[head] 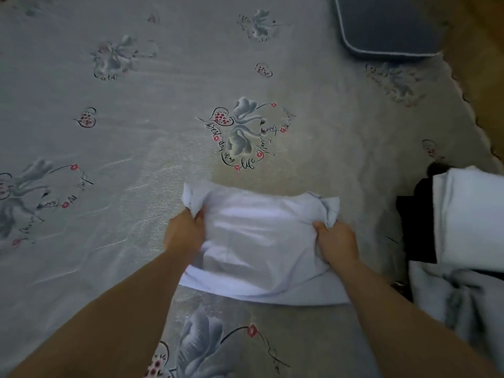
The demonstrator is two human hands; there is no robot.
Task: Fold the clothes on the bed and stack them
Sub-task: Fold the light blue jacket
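Both the left hand [185,231] and the right hand [336,241] clutched bunched corners of a white cotton garment [259,241] spread on the grey flower-printed bedsheet [109,132], just left of a stack of folded white and black clothes [450,214].

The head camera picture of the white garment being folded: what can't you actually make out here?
- White cotton garment: its kind is unclear; folded over, both hands bunching its far corners.
- Left hand, right hand: fingertips buried in cloth.
- Stack of white and black folded clothes: cut off by the right edge.
- Dark grey piped cushion: cut off by the top edge.
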